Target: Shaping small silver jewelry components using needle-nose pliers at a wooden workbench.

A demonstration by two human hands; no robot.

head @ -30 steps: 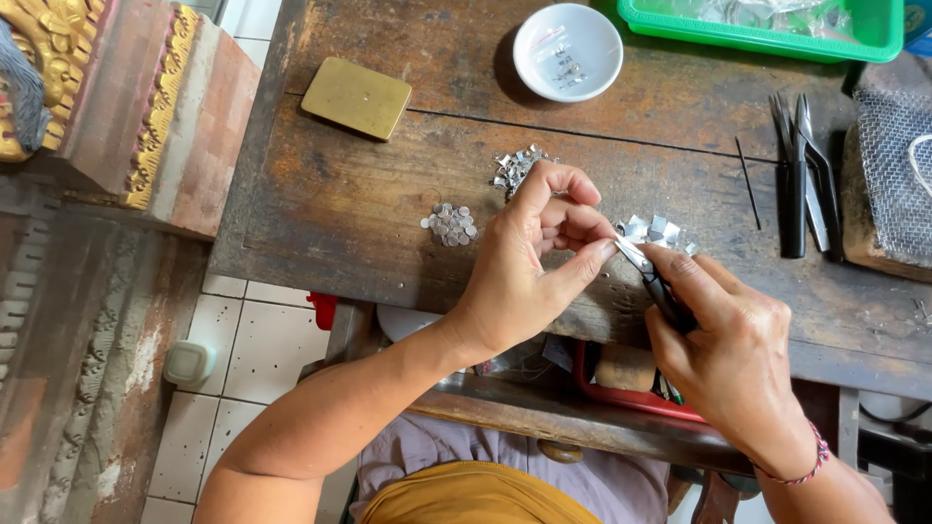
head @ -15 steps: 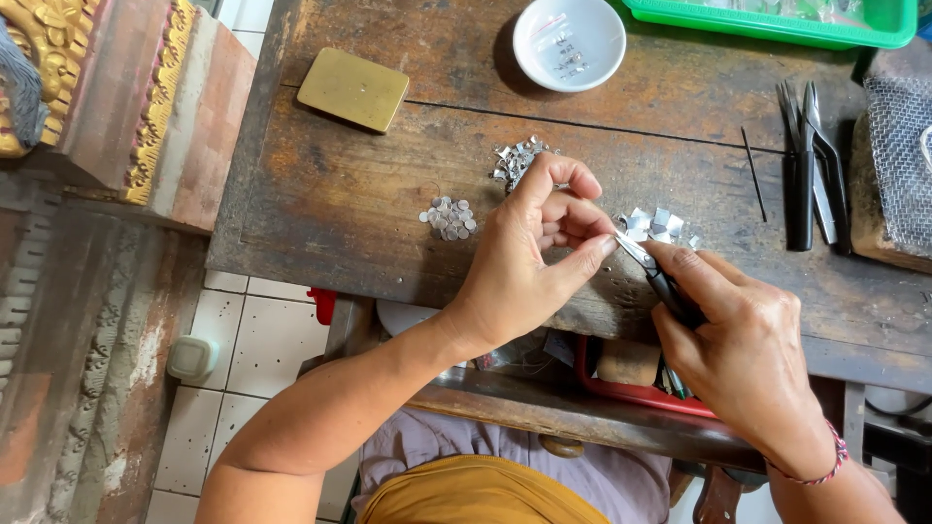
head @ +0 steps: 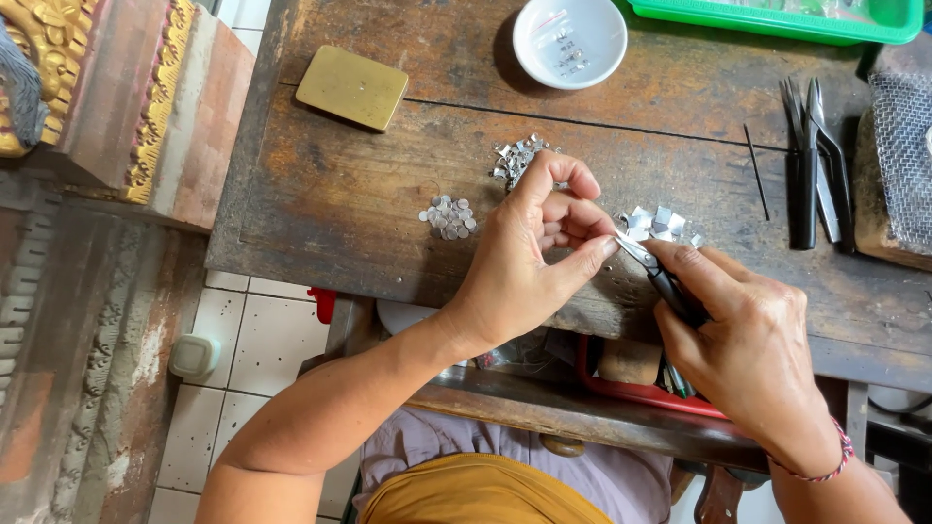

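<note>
The left hand (head: 529, 257) pinches something too small to see — the right hand (head: 748, 349) grips small snips (head: 652, 270), blades meeting the left fingertips.

No labels, signs or screens showed. The only likely packages were clear plastic bags (head: 777, 6), lying inside the green tray (head: 767, 23) at the bench's far edge, right of the white bowl (head: 570, 41).

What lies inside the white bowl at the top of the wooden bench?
The white bowl holds a few tiny silvery metal pieces, loose near its middle, with bare white base around them. Nothing covers the bowl, but the pieces are too small to tell their shapes.
</note>
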